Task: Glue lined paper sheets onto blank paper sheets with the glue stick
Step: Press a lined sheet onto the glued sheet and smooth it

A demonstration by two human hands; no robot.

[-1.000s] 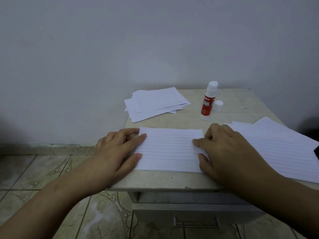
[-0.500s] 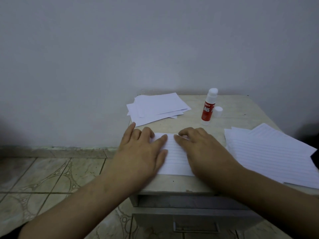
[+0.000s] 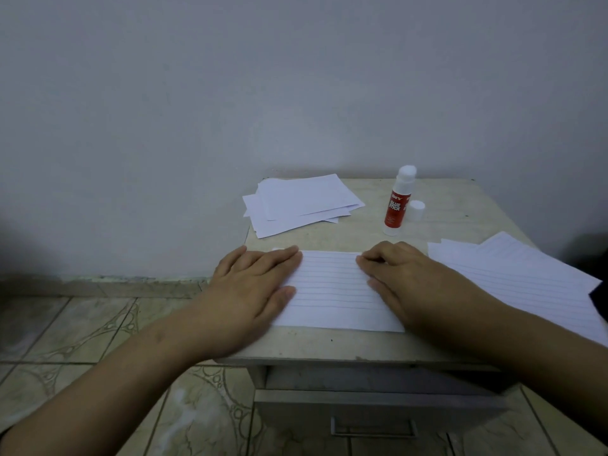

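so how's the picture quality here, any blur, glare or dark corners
Head view: dim, flat, bluish light with no glare; soft shadows only. Corners darken, notably at the left edge and far right. Wide-angle bending shows in the beige table top. The left hand is slightly motion-smeared; the right hand and the lined white sheet are sharper. The red-labelled white glue stick has a readable label.

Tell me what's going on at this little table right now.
A person is pressing a lined sheet flat on the table with both hands: the left hand lies flat on its left end, and the right hand rests on its right end with fingers bent. The glue stick stands uncapped behind the sheet, its cap beside it. A pile of blank sheets sits at the back left, and more lined sheets lie to the right.
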